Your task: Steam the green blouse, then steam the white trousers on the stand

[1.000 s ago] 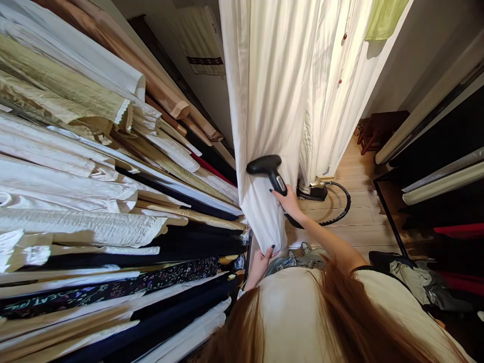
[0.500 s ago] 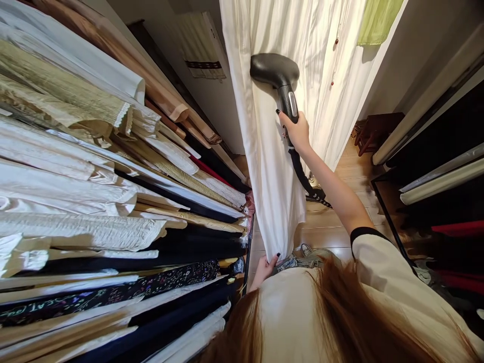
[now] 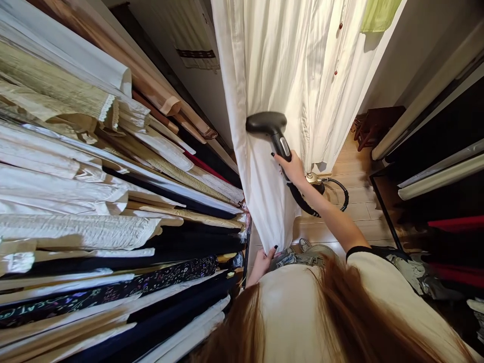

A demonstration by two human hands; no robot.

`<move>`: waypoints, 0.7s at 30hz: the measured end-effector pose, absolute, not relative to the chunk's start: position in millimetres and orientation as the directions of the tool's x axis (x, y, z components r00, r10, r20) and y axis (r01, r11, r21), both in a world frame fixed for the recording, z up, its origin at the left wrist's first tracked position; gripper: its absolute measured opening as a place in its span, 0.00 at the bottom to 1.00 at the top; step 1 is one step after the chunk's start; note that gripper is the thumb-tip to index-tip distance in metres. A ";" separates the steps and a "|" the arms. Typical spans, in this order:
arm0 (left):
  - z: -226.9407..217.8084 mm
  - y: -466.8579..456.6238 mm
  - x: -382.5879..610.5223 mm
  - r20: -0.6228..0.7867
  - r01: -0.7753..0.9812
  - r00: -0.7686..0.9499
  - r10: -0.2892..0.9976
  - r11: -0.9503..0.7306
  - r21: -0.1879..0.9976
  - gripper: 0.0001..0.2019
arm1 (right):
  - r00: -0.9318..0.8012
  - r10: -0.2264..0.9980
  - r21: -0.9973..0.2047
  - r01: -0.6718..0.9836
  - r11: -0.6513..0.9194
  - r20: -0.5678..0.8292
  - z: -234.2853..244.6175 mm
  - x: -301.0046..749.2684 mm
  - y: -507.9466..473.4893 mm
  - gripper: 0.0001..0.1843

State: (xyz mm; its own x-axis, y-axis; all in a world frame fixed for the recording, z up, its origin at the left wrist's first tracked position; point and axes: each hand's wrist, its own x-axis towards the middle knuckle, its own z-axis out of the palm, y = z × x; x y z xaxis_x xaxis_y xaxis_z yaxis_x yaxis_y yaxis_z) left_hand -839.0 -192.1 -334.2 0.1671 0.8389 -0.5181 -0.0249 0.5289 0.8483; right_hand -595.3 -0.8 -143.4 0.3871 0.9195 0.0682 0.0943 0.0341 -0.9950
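A white hanging garment (image 3: 272, 91) drops from the top of the view to about waist height. My right hand (image 3: 290, 169) is wrapped round the handle of a black garment steamer head (image 3: 266, 123), whose face presses against the cloth. A black hose (image 3: 302, 201) runs from the handle down toward the floor. My left hand (image 3: 262, 262) pinches the garment's bottom hem and holds it taut.
A packed rack of hanging clothes (image 3: 94, 201) fills the left side. The steamer base (image 3: 315, 179) with its looped hose stands on the wooden floor behind the garment. Dark racks and rolls (image 3: 434, 166) line the right; a wooden stool (image 3: 372, 126) stands at the back.
The steamer head rose from mid-height up the garment, then came back down to mid-height. My left hand kept its grip on the hem.
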 end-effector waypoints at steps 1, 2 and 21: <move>-333.0 -191.0 -839.0 -0.514 -0.028 0.166 0.842 0.525 0.851 0.37 | 0.371 0.928 -0.996 0.089 0.009 0.041 -152.9 -600.9 -8.4 0.25; -331.6 -189.9 -839.2 -0.509 -0.031 0.166 0.845 0.520 0.854 0.37 | 0.356 0.934 -0.996 0.082 -0.018 0.013 -162.7 -606.8 -15.7 0.24; -316.8 -164.1 -877.9 -0.409 -0.019 0.008 0.912 0.409 0.912 0.29 | 0.163 0.952 -0.936 0.201 -0.290 -0.260 -286.8 -684.2 -111.6 0.20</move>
